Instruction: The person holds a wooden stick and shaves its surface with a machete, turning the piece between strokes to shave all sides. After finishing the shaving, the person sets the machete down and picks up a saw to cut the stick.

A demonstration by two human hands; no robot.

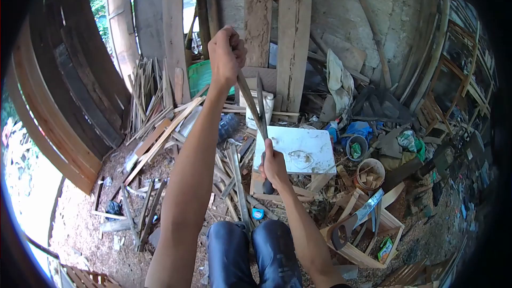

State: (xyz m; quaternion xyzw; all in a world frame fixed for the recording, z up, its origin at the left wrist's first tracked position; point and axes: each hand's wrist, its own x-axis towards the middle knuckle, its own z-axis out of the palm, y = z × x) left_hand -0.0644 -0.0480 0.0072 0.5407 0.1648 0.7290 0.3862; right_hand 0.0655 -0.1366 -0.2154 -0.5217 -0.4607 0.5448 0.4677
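Note:
My left hand (226,56) is raised in front of me, closed in a fist around the upper end of a thin wooden strip (248,93). The strip slants down toward my right hand (273,168), which is wrapped round a long knife (260,88) with its narrow blade pointing up. Blade and strip cross just above the right hand; whether they touch is hard to make out. Below the fingers a dark handle end (268,187) shows. Behind both hands stands a low wooden stand with a white top (306,146).
A wooden box (394,229) at right has a handsaw (357,218) lying across it. Near it stands a bucket of wood pieces (370,173). A blue tape measure (258,214) lies by my knees. Scrap wood (232,176) litters the ground; planks (293,37) lean against the wall.

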